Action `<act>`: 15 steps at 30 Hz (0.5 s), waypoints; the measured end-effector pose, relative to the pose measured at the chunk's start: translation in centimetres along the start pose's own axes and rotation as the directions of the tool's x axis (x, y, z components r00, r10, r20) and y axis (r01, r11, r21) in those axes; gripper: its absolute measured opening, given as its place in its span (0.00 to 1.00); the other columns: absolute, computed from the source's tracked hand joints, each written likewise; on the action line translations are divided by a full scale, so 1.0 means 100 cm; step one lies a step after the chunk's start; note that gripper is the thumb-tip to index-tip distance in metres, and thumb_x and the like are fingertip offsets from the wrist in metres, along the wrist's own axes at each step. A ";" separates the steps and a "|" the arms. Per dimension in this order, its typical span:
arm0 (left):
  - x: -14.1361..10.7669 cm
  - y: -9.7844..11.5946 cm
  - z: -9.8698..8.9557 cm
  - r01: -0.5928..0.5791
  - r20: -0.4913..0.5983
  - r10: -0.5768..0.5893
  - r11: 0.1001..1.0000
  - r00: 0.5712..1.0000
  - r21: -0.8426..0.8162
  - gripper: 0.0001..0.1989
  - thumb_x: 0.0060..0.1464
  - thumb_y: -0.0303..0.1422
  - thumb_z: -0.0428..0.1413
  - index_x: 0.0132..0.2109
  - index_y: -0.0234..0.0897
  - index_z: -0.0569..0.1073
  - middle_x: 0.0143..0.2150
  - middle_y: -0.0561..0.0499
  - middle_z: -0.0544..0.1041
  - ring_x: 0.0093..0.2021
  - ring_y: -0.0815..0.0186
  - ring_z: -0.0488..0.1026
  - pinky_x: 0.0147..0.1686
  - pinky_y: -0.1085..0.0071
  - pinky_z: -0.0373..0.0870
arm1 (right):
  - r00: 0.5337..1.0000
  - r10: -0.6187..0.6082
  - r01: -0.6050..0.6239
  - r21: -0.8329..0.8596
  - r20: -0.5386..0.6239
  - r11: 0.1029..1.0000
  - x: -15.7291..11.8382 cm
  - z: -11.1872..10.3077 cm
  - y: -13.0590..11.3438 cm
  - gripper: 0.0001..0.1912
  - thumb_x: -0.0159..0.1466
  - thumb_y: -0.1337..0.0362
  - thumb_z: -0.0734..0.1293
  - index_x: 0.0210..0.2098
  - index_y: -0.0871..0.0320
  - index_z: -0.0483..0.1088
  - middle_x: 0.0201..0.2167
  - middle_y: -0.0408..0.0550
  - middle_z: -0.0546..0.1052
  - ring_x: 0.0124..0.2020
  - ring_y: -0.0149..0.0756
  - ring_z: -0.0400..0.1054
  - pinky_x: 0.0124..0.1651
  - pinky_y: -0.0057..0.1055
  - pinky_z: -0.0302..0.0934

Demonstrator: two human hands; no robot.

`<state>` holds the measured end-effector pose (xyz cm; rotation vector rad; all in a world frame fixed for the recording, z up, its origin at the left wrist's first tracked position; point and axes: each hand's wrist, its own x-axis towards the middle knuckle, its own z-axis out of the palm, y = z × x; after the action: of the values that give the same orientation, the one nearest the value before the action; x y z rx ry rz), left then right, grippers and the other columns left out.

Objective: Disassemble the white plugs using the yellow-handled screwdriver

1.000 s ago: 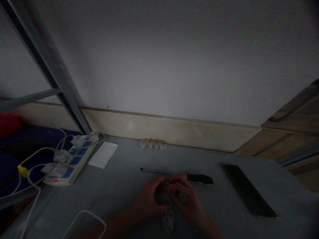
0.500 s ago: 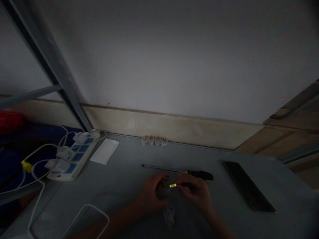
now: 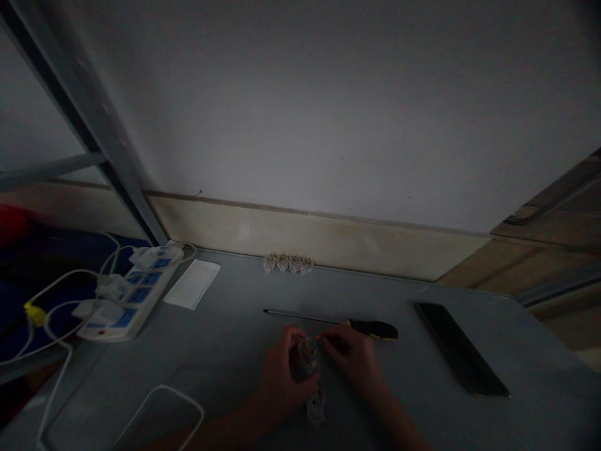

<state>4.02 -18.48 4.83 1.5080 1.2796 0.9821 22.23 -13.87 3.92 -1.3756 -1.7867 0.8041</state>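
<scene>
My left hand [image 3: 282,374] is closed around a small clear plastic piece [image 3: 310,354] with reddish and metallic parts inside. My right hand [image 3: 353,356] pinches at the upper right side of that piece. Only a tiny orange-yellow bit [image 3: 318,337] shows at its fingertips; the rest is hidden. Below my left fingers a second pale plastic piece [image 3: 316,406] with dark holes lies on the table. Just beyond my hands rests a screwdriver [image 3: 373,329] with a black and yellow handle, its shaft pointing left.
Several small clear pieces with metal prongs [image 3: 288,264] stand in a row by the wall. To the left are a power strip [image 3: 141,294] with plugs and white cables, and a folded white paper [image 3: 192,285]. A dark flat slab [image 3: 460,347] lies right on the grey table [image 3: 225,344].
My right hand has moved left, bringing the small yellow piece against the clear plastic piece, where it is now mostly hidden. My left hand has turned the plastic piece more into view.
</scene>
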 end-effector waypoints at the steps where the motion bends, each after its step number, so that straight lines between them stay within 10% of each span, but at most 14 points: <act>1: 0.000 0.000 0.000 -0.002 0.013 0.002 1.000 1.000 -0.012 0.23 0.43 0.23 0.59 0.47 0.39 0.63 0.38 0.52 0.75 0.37 0.64 0.74 0.36 0.71 0.68 | 1.000 -0.009 0.009 -0.017 0.010 1.000 0.000 0.003 0.000 0.09 0.58 0.60 0.67 0.29 0.58 0.77 0.25 0.48 0.79 0.26 0.34 0.73 0.30 0.27 0.66; 15: -0.005 -0.014 0.006 -0.067 0.016 0.066 0.993 0.998 0.093 0.30 0.44 0.26 0.57 0.57 0.40 0.68 0.51 0.44 0.78 0.49 0.55 0.75 0.50 0.59 0.72 | 0.904 -0.420 0.423 -0.030 0.077 0.906 -0.004 -0.009 -0.008 0.11 0.66 0.66 0.63 0.35 0.55 0.78 0.33 0.50 0.74 0.34 0.30 0.71 0.34 0.22 0.65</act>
<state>4.12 -18.96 3.33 1.6354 1.2887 0.9652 22.60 -14.43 4.98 -0.9399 -2.0689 0.5821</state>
